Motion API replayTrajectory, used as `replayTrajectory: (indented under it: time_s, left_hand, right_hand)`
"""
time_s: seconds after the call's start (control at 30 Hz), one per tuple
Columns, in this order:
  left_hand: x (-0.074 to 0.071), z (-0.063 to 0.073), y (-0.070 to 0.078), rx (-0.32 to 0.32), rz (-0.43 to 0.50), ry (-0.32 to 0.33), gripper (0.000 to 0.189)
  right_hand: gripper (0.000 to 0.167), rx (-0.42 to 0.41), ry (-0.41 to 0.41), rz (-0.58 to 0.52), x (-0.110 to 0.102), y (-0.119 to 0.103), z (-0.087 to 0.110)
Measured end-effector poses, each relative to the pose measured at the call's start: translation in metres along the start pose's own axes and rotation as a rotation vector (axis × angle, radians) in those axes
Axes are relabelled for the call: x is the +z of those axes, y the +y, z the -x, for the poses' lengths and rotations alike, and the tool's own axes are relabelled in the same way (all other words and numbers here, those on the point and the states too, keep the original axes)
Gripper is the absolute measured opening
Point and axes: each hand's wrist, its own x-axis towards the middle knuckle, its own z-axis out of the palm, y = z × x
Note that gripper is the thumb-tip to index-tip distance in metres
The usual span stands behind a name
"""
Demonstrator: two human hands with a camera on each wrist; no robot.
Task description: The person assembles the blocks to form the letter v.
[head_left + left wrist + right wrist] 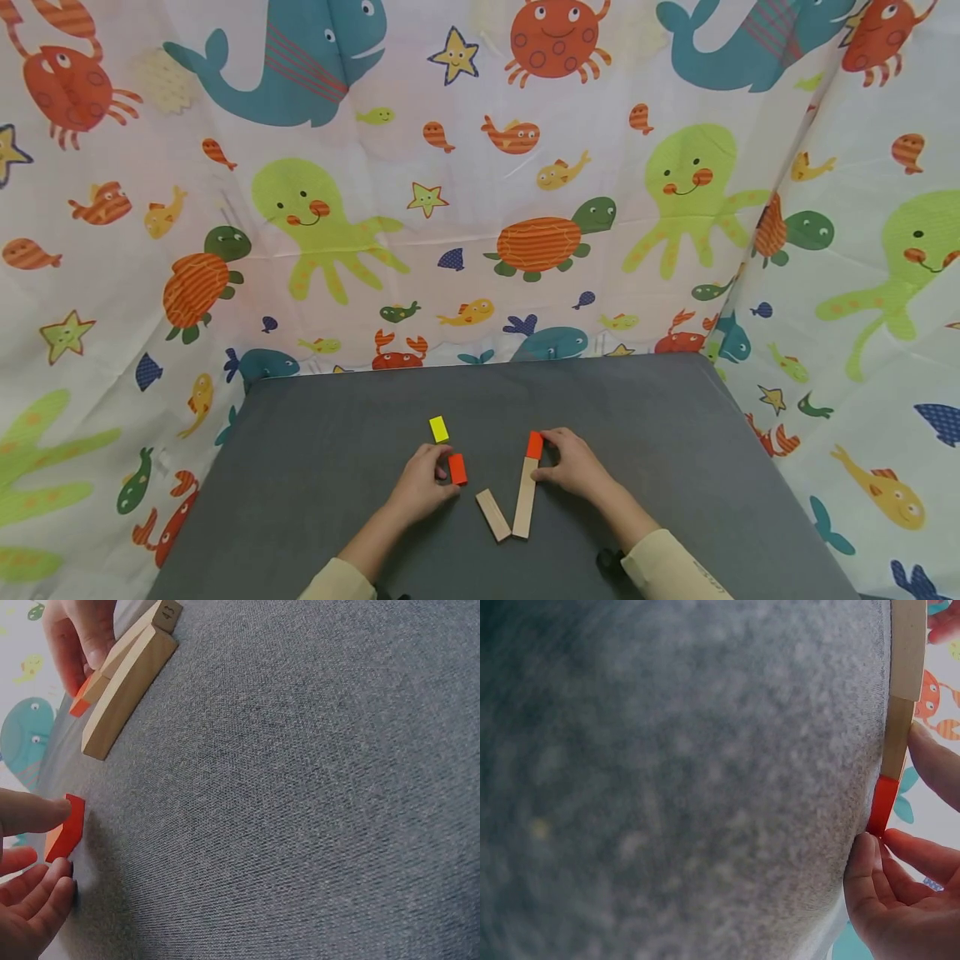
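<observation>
The left red block (458, 469) is at mid-desk, between the thumb and fingers of the left hand (420, 487), which are parted by about its length and pinch its ends. Whether it rests on the desk (315, 467) or is slightly raised, one cannot tell. The right red block (534, 445) lies end to end with the long strip (524, 500) of wood, at its far end. The right hand (581, 467) has its fingers bent, the tips against that red block's far end, and its thumb a little apart on the wood.

Between the left red block and the strip lies the short block (492, 515), slanting, its near end right beside the strip's near end, so the two form a narrow V. The yellow block (438, 429) lies just beyond the left fingers. A dark object (610, 562) sits by the right sleeve (671, 562). A sea-animal curtain (465, 192) hangs behind the desk.
</observation>
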Motion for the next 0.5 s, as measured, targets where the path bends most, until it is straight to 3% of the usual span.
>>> replayTrajectory:
  time_s: [0.3,0.5]
  left_hand:
    - [0.0031,-0.0055,-0.0036,0.056,-0.028,-0.011,0.064]
    - [0.0036,-0.0053,-0.0077,0.053,-0.02,-0.035,0.061]
  right_hand:
    - [0.076,-0.008,0.003,-0.013,-0.0019,-0.0001,0.0016]
    - [0.076,-0.008,-0.001,-0.007,-0.0002,0.001,0.0008]
